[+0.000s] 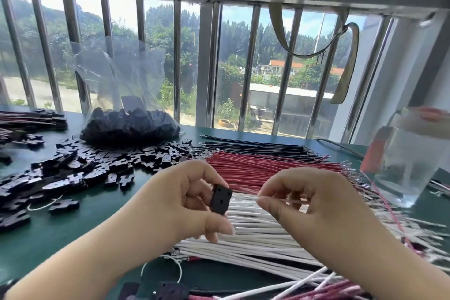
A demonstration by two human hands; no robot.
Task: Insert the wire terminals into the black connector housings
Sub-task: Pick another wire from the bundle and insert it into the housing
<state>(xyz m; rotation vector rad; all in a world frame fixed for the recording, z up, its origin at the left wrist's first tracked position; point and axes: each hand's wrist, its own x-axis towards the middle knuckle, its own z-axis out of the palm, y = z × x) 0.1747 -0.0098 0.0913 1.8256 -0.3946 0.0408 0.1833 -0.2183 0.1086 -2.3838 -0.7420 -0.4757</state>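
- The left hand (185, 198) is up over the dark green table top (73, 231), pinching a small black plastic connector housing (221, 199) between thumb and fingertips, its face with three little holes turned toward the viewer.
- The right hand (299, 204) is just beside it, thumb and forefinger pinched on a thin white wire (246, 198) whose free end points at the housing; whether the tip touches it is hard to tell.
- Under both hands lies a thick bundle of white wires (258, 234), all running left to right.
- Beyond that is a bundle of red wires (263, 168), and behind it a thinner row of black wires (255, 147) with small metal terminals at the ends.
- To the left a loose heap of flat black housings (80, 165) spreads over the table, reaching close to the left hand.
- Behind the heap stands an open clear plastic bag (129, 119) with more black pieces in its bottom.
- At the far left edge a stack of finished-looking wired parts (31, 118) is cut off by the frame.
- On the right a clear glass tumbler (411, 165) stands on the wire ends, blurred, with something red-orange on its side that I cannot make out.
- Along the near edge lie loose white and pink wires (323, 285), a small wire loop (162, 268) and a couple of housings, partly cut off.
- A barred window (214, 63) runs behind the table, a strap (350, 61) hanging from it on the right.
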